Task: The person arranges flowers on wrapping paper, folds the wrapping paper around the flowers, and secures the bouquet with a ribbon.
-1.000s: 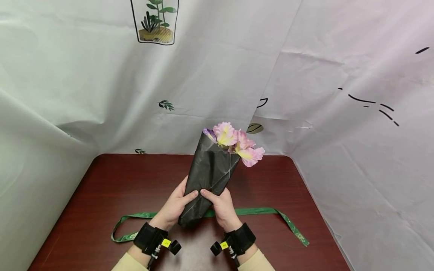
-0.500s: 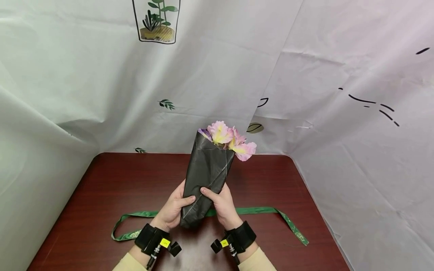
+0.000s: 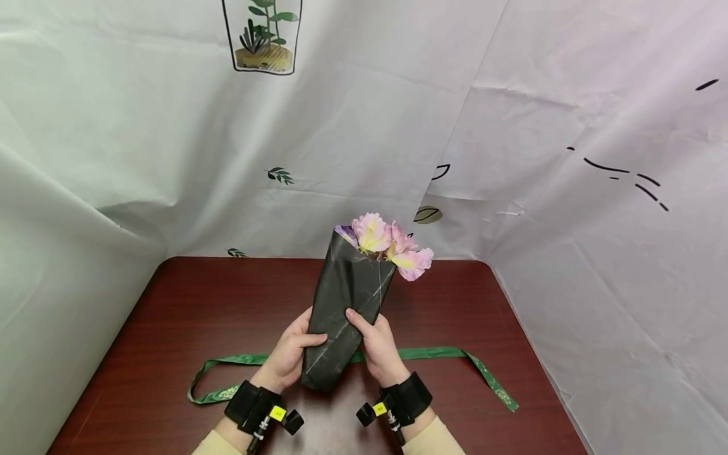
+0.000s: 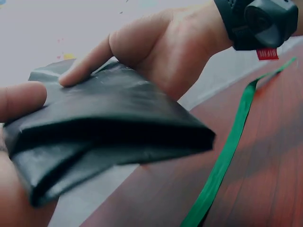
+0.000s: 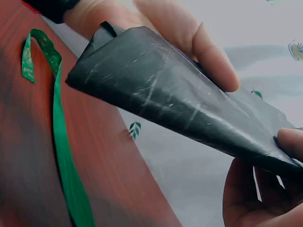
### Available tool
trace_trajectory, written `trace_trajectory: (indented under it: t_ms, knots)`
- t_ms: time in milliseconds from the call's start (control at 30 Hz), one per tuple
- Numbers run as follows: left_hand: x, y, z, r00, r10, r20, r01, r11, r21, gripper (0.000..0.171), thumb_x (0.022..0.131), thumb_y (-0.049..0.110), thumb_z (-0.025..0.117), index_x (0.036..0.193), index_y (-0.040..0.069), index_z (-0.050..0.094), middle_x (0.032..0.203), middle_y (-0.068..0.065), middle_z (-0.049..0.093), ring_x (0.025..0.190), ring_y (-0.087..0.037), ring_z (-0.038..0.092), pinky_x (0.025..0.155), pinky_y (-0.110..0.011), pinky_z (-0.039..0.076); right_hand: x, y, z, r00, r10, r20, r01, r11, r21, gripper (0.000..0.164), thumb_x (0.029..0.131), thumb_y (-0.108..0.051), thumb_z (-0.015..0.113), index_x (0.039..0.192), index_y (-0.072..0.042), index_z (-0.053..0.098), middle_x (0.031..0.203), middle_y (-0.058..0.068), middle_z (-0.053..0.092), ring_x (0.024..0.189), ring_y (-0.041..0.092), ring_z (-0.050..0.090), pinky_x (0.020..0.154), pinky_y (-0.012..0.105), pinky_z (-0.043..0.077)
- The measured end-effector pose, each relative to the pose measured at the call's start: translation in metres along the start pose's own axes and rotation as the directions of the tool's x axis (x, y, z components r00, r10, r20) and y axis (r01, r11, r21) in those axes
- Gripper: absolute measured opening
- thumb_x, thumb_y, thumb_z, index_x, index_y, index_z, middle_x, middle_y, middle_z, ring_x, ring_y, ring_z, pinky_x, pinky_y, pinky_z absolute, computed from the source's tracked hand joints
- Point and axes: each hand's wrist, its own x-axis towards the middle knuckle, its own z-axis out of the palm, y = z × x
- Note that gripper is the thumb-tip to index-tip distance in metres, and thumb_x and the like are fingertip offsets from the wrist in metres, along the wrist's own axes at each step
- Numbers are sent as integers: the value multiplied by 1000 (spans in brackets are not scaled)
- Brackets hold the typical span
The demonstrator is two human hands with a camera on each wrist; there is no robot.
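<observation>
A bouquet in black wrapping paper is held over the table, tilted with its top leaning right. Pink and yellow flowers and a bit of purple stick out at its upper end. My left hand grips the paper's left side, thumb across the front. On the other side my right hand holds it, thumb pressed on the front and fingers behind. In the left wrist view the folded bottom end of the wrapping paper shows. The right wrist view shows creases along the wrapping paper. Fingers behind it are partly hidden.
A green ribbon lies across the reddish-brown table behind the hands, looped at the left and trailing to the right. White printed cloth hangs round the back and sides.
The bouquet first shifts a little left and up, then dips slightly. My right thumb has moved a bit up the paper, and my left thumb has slid lower. The ribbon stays in place.
</observation>
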Motion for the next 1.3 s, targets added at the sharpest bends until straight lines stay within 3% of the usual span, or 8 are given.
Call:
trace_trajectory:
  t_ms: [167,333,467,600,833,1000,1200,1300]
  knots:
    - [1,1,3,983,-41,-180,83,970,228,57,113,3,55,166,-11,38,149,-4,65,131,-15,67,108,-33,56,-1,3,-8,1000,5,-13,-5,999,-49,43,109,-21,74,145,3,67,125,5,78,111,17,76,99,33,61]
    - [7,0,7,921,-45,-386,180,930,321,51,116,24,63,157,-6,55,137,-14,72,115,-19,74,102,-37,60,0,3,-18,1000,17,4,-17,990,-137,44,107,-23,77,140,5,70,120,7,80,107,18,77,97,34,62]
    - [13,-1,9,881,-9,-474,205,909,363,49,116,31,65,152,-2,60,132,-17,75,108,-23,77,95,-39,63,0,5,-26,998,48,45,-37,975,-220,38,105,-20,79,133,6,74,114,8,81,101,18,78,91,33,63]
    - [21,-4,6,864,17,-503,195,910,365,47,115,32,66,149,0,63,126,-15,78,103,-21,78,90,-35,64,2,8,-33,995,68,77,-48,970,-238,37,105,-16,79,135,6,73,113,7,82,98,17,79,90,33,64]
    - [33,-14,-1,863,21,-504,163,934,318,44,115,25,67,149,-4,62,121,-13,80,91,-16,79,79,-31,64,11,15,-42,997,71,27,-64,977,-204,50,105,-18,80,148,3,63,119,6,79,101,18,78,90,34,63]
    - [39,-25,-8,861,-4,-509,238,888,394,48,114,21,68,155,-3,58,124,-18,79,91,-19,77,79,-32,62,22,24,-55,997,72,-31,-77,956,-281,57,106,-22,80,153,2,59,128,10,76,106,20,75,92,35,62]
    - [38,-39,-11,844,-37,-535,321,834,449,79,109,7,71,173,-5,26,146,-35,64,112,-36,76,89,-44,63,33,36,-69,992,110,-68,-126,938,-321,59,106,-19,80,154,5,56,129,15,74,100,20,75,89,34,62]
    - [37,-46,-12,830,-26,-557,348,806,480,88,105,2,73,174,-5,19,146,-38,61,116,-39,75,91,-46,62,37,41,-73,990,121,-71,-139,927,-349,60,105,-18,80,153,8,55,128,16,74,99,19,74,87,33,62]
